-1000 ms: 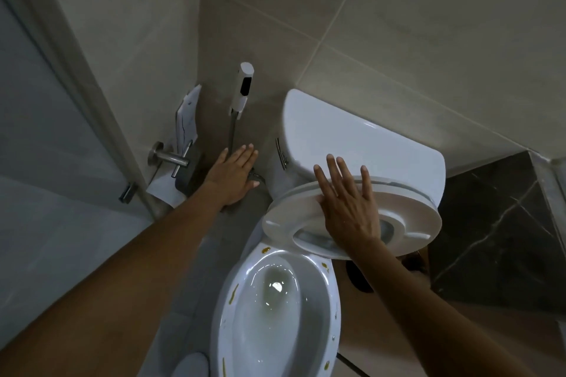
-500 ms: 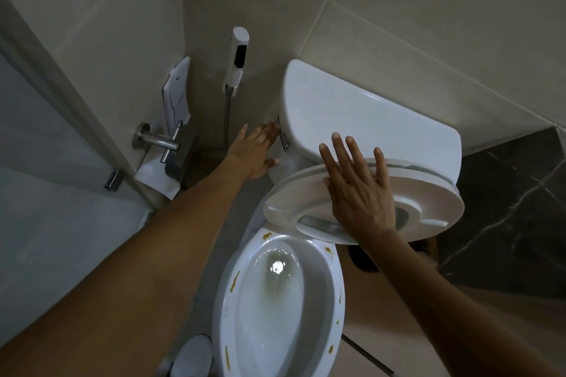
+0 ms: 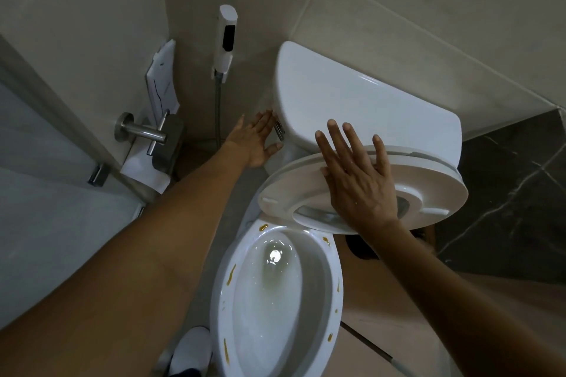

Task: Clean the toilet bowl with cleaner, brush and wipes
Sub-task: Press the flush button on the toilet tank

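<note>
The white toilet bowl lies open below me, with yellow-brown smears along its rim and cloudy water inside. The raised seat leans back against the tank. My right hand presses flat on the seat's underside with straight, spread fingers. My left hand reaches to the tank's left side, fingers straight, their tips at the chrome flush lever. No cleaner, brush or wipes are in sight.
A white bidet sprayer hangs on the tiled wall left of the tank, its hose running down. A steel paper holder with tissue is fixed at left beside a glass door. A white round object stands on the floor at the bowl's left.
My left hand has moved right and up from near the sprayer hose to the flush lever. My right hand stays on the raised seat.
</note>
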